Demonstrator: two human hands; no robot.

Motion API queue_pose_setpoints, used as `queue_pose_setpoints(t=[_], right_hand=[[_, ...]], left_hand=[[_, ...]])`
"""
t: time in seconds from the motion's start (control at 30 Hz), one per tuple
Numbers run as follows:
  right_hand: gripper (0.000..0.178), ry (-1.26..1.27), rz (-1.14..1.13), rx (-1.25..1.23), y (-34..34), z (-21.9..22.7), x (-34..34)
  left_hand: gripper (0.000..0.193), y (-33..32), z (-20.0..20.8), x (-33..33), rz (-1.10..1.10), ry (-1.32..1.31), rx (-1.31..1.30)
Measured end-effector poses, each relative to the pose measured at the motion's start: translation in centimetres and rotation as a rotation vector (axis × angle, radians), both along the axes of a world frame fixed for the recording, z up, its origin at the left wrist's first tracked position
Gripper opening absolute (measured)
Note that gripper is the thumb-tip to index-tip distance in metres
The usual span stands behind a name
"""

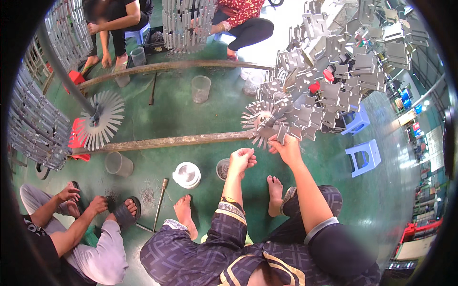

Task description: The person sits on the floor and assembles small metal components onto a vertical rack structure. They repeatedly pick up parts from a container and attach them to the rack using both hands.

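My left hand (242, 161) is closed in a pinch in front of the rack; what it holds, if anything, is too small to make out. Just to its right and slightly higher, my right hand (287, 150) is also pinched closed. Its fingers are at the bottom edge of a grey metal bracket (281, 132), and their grip is partly hidden. Many similar grey brackets (307, 117) hang in tiers above it. Behind the fingers is a round hub with radiating metal strips (261, 123). A tub with small pieces in it (223, 168) stands beside my left wrist.
A white lidded bucket (187, 175) and a clear grey bin (119, 164) stand on the green floor. A metal bar (195, 139) runs left from the rack. Blue stools (363, 158) are at right. Co-workers sit at left and far side, near another strip-covered wheel (102, 114).
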State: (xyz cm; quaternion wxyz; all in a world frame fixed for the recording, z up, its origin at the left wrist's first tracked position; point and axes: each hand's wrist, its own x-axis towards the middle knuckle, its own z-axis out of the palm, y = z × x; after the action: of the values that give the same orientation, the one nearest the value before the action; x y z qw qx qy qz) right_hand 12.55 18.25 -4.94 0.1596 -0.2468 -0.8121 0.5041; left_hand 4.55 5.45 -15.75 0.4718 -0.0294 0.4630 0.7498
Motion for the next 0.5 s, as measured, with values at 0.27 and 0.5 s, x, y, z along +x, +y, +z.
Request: queue_pose_setpoints(t=[0.27, 0.5], right_hand=[[0.011, 0.014, 0.059, -0.046, 1.7, -0.3, -0.5], [0.011, 0.065, -0.018, -0.026, 0.7, -0.4, -0.4]], left_hand=[[0.022, 1.7, 3.2, 0.8, -0.038, 0.273, 0.194], [0.014, 3.1, 1.8, 0.9, 0.07, 0.426, 0.133]])
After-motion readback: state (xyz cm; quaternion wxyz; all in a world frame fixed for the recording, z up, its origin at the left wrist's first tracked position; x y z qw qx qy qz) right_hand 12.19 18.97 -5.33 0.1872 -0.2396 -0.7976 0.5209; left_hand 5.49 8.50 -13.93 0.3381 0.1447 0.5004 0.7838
